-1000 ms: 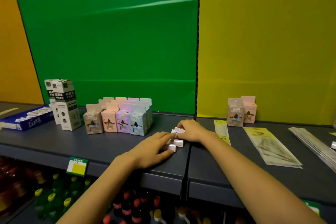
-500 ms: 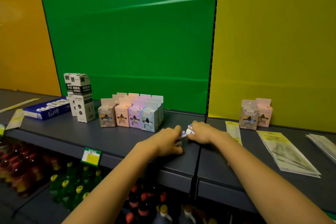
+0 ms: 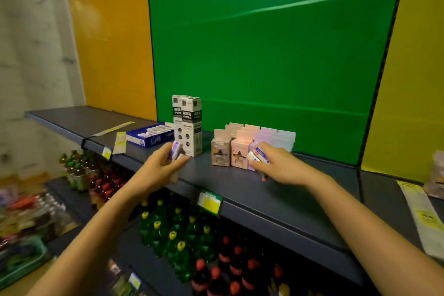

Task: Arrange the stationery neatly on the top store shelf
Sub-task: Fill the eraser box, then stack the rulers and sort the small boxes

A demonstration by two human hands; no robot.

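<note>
Holding a few small white erasers, the left hand hovers just above the front of the top shelf, its fingers curled around them. The erasers stand roughly on end in the grip, long side pointing up and slightly away, right in front of two tall black-and-white boxes that stand upright side by side. The right hand is closed around another small white eraser with blue and red print; its long side lies nearly level, running left to right, and one fingertip reaches down to the shelf. This eraser sits just in front of a block of pastel boxes, grey, pink, lilac and pale blue, lined up in rows with their hang tabs upright and their printed faces toward the camera.

Left of the tall boxes a flat blue tray box lies open on the shelf, its long side running toward the tall boxes; it holds a row of small white pieces, too blurred to name. A yellow-and-white slip lies near it at the shelf edge. At the far right, long flat packets lie on the next shelf section, pointing front to back. Below the top shelf, green bottles with yellow caps and dark bottles with red caps stand packed in rows.
</note>
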